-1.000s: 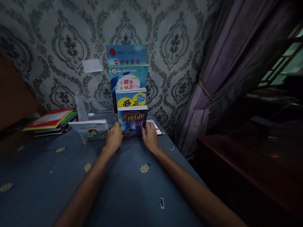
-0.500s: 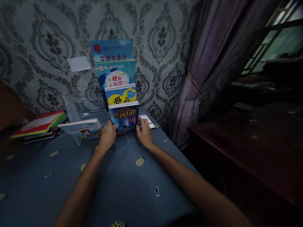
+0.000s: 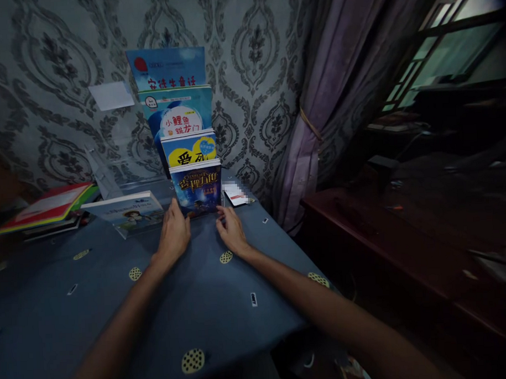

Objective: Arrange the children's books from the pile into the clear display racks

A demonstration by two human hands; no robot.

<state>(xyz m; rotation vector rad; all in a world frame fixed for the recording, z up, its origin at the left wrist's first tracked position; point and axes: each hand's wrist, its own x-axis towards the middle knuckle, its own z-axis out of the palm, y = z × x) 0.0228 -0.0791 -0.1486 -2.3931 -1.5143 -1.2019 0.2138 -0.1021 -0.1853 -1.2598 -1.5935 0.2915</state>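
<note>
Four tiers of books rise in a stepped clear stand in front of the wall. A dark blue book (image 3: 197, 188) stands in the lowest tier. Behind it are a yellow-and-blue book (image 3: 189, 150), a teal book (image 3: 179, 112) and a tall blue book (image 3: 169, 65). At the dark blue book's lower left corner is my left hand (image 3: 173, 231), fingers apart and holding nothing. My right hand (image 3: 233, 230) is by its lower right corner, loosely open; whether its fingertips touch the stand I cannot tell. Left of my left hand, a pale book (image 3: 129, 213) leans back in the lowest tier.
A stack of coloured folders (image 3: 50, 205) lies at the table's left. A phone (image 3: 235, 194) lies right of the books. The blue tablecloth (image 3: 129, 332) has pineapple prints. A purple curtain (image 3: 301, 154) hangs beyond the right edge, near a dark red table (image 3: 362, 235).
Both hands have let go of the dark blue book's sides and drawn back slightly toward me. The book stays upright in the stand. The view has shifted a little to the right.
</note>
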